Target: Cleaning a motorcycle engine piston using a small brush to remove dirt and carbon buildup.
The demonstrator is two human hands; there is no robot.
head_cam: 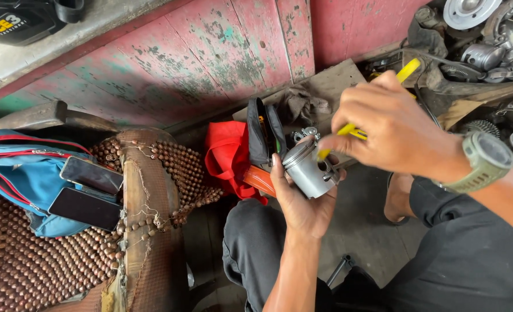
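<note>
Fingers of left hand curled round grey piston, palm up, right hand pinching yellow tool from above.

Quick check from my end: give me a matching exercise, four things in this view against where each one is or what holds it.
Things:
1. piston
2. yellow tool
3. two phones
4. red cloth

Places:
A. on the blue bag
B. on the floor by the pink wall
C. in the left hand
D. in the right hand

Pairs: 1-C, 2-D, 3-A, 4-B
</note>
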